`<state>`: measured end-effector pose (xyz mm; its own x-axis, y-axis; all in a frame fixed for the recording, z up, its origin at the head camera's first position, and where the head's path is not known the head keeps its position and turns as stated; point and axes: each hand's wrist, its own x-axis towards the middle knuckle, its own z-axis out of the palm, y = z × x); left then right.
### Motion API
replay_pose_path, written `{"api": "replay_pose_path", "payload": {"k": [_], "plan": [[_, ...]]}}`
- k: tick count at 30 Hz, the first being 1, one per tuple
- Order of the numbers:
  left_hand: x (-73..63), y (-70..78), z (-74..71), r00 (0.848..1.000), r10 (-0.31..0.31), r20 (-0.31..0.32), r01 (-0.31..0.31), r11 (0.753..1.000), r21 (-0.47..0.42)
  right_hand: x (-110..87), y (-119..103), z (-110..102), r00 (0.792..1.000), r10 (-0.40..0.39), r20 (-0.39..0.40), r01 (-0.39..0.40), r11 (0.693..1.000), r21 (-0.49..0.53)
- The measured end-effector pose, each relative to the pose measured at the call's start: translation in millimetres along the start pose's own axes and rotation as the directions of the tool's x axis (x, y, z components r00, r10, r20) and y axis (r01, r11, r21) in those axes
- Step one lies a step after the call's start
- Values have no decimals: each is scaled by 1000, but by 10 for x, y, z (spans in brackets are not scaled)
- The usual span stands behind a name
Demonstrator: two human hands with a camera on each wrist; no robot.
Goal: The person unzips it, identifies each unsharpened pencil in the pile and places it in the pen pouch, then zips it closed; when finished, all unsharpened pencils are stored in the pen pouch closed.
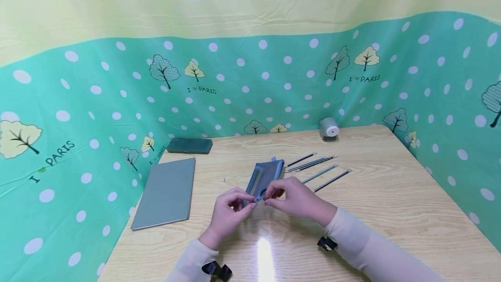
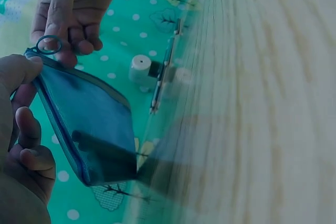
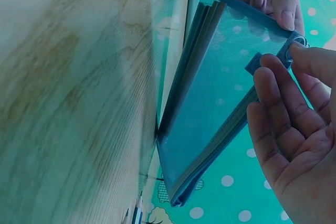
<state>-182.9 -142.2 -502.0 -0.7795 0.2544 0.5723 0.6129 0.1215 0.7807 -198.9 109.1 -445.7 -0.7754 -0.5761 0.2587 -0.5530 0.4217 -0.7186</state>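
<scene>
A blue mesh zip pouch (image 1: 267,173) is tilted up off the wooden table between both hands. My left hand (image 1: 231,210) pinches one corner of it between thumb and forefinger. At that same corner, my right hand (image 1: 295,199) pinches the zipper's ring pull (image 2: 49,36) with thumb and forefinger, its other fingers loosely bent. Through the mesh in the right wrist view, the pouch (image 3: 220,66) shows long dark strips along one side; whether they are contents or trim is unclear.
Several pencils (image 1: 332,180) lie right of the pouch. A grey pencil sharpener (image 1: 328,129) stands at the back right. On the left are a grey notebook (image 1: 166,193) and a dark green case (image 1: 189,146). A patterned curtain (image 1: 235,77) surrounds the table.
</scene>
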Motion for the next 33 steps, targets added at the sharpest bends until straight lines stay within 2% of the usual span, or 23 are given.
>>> {"api": "replay_pose_path", "payload": {"k": [13, 25, 28, 33], "plan": [[-9, 33, 23, 1000, -10, 8, 10, 1000, -6, -8, 29, 6, 1000, -18, 25, 15, 994, 109], [-18, 2, 15, 1000, 13, 15, -14, 1000, 11, -6, 21, -13, 997, -59, -50, 64, 993, 101], [-17, 1, 12, 999, 31, 25, -32, 999, 29, -4, 13, -3, 998, -46, -53, 52, 991, 124], [4, 79, 21, 996, 86, 22, -87, 994, 73, -4, 2, 3, 998, -29, -52, 36, 990, 134]]}}
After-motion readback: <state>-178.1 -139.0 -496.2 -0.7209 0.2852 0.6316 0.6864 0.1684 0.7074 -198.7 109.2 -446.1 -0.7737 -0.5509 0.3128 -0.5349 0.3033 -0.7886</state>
